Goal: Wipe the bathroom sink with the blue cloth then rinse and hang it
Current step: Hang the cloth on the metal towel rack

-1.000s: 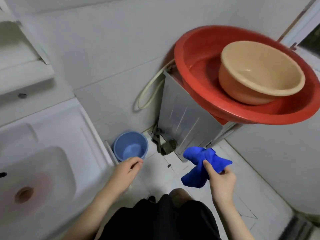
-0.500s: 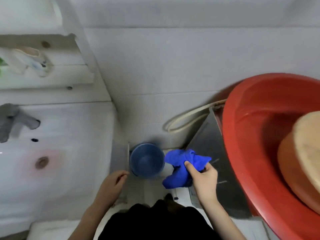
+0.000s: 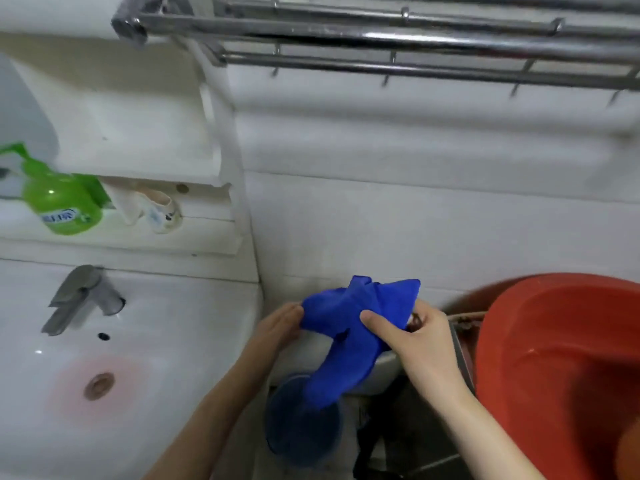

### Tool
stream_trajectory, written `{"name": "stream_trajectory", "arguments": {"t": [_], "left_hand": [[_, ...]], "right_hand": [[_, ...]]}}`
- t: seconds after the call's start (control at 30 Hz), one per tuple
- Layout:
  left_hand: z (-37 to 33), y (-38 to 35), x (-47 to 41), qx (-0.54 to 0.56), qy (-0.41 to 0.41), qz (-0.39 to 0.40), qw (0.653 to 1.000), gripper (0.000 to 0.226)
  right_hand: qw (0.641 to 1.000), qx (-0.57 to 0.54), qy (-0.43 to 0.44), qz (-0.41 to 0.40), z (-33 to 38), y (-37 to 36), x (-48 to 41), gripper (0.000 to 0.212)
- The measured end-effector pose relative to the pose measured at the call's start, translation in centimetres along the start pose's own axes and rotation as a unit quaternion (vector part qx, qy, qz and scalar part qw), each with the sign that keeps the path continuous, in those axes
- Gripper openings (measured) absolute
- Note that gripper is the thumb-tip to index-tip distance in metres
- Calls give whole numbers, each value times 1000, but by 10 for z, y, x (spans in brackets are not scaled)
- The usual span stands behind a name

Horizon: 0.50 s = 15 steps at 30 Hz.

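The blue cloth [image 3: 349, 327] hangs bunched in front of the white tiled wall, right of the sink. My right hand [image 3: 412, 337] grips its right side, thumb pressed across the fabric. My left hand [image 3: 282, 323] holds the cloth's left edge, its fingertips hidden behind the fabric. The white sink [image 3: 166, 341] fills the lower left, with a grey tap [image 3: 76, 296] and a drain [image 3: 98, 386] ringed by a pink stain. A chrome towel rack [image 3: 398, 39] runs along the wall above.
A green soap bottle [image 3: 60, 206] and a small cup [image 3: 161, 209] stand on the white shelf above the sink. A blue bucket [image 3: 301, 431] sits on the floor below the cloth. A large red basin [image 3: 554, 358] fills the right side.
The view has tilted up, bringing the towel rack into sight. My right hand has raised the cloth, and my left hand has come up and taken hold of its left edge.
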<state>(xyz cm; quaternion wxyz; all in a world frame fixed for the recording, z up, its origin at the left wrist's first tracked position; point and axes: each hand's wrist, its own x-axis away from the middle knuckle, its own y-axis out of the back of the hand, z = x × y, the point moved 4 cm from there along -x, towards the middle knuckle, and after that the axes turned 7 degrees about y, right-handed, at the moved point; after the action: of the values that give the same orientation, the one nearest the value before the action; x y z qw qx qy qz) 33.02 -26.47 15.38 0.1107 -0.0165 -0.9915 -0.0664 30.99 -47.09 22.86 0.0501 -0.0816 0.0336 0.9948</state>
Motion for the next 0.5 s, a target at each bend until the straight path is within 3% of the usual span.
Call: {"name": "stream_trajectory", "arguments": {"t": [0.13, 0.23, 0.5], "left_hand": [[-72, 10, 17, 28, -102, -50, 993, 11], [-126, 21, 36, 21, -191, -63, 979, 15], [-266, 44, 70, 7, -382, -131, 915, 18]], "right_hand": [[998, -8, 57, 17, 55, 7, -16, 11], [994, -5, 102, 27, 96, 15, -24, 12], [962, 22, 272, 20, 227, 26, -50, 20]]}}
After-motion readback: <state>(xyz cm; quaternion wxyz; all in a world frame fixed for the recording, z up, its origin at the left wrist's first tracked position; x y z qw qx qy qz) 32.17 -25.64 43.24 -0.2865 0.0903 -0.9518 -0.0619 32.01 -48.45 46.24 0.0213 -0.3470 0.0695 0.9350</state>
